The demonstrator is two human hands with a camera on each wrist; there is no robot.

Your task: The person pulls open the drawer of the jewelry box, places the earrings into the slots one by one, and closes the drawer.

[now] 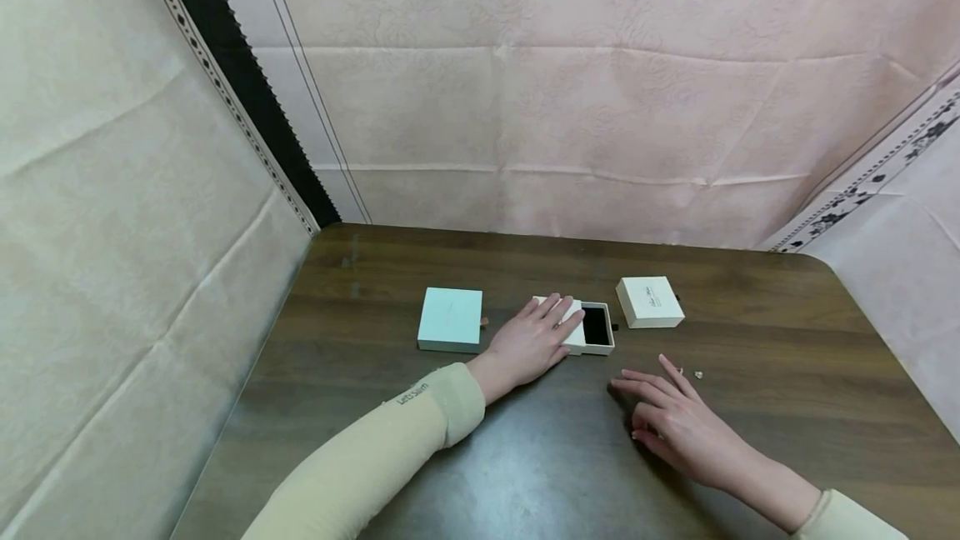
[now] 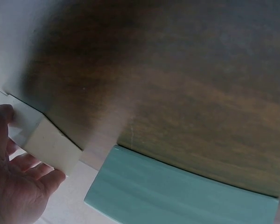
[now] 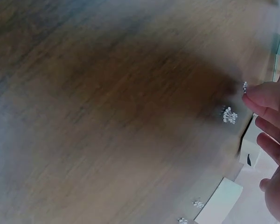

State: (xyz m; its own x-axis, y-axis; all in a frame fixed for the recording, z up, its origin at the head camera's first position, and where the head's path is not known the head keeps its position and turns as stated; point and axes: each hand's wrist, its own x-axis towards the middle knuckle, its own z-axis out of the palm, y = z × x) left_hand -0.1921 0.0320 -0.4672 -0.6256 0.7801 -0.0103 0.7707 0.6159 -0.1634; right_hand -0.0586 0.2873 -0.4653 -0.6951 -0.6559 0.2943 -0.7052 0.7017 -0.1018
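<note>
Jewelry piece (image 3: 245, 87), tiny and silvery, set with clear, glinting stones in a short row; finer form too small to resolve. Location: at the fingertips of the right hand (image 1: 692, 433), above the near right part of the table (image 1: 525, 482). Thumb and index of that hand are together, pinching the piece; the remaining fingers stretch forward, spread.

Just beside the pinch, a stone cluster (image 3: 230, 115) lies on the table: round, clear stones fanned out like a small spray, bright against brown wood grain. Two more sparkling bits, a first stud (image 3: 198, 203) and a second stud (image 3: 182, 220), lie close to each other near the printed box.

Left hand (image 1: 531, 343): palm down over a white drawer box (image 1: 576, 342), fingers straight and apart across its top. The box's tray (image 1: 611, 342) is partly out to the right; pale rim, black interior, small black tab (image 1: 615, 327) at the end.

Right of it, well apart, stands the printed box (image 1: 649, 303), white with dark script, illegible. Left of it, a pale teal box (image 1: 450, 315), closed, brownish tab (image 1: 483, 322) on its right side.

Behind the table hangs a creased, pale pink cloth (image 1: 570, 7).
</note>
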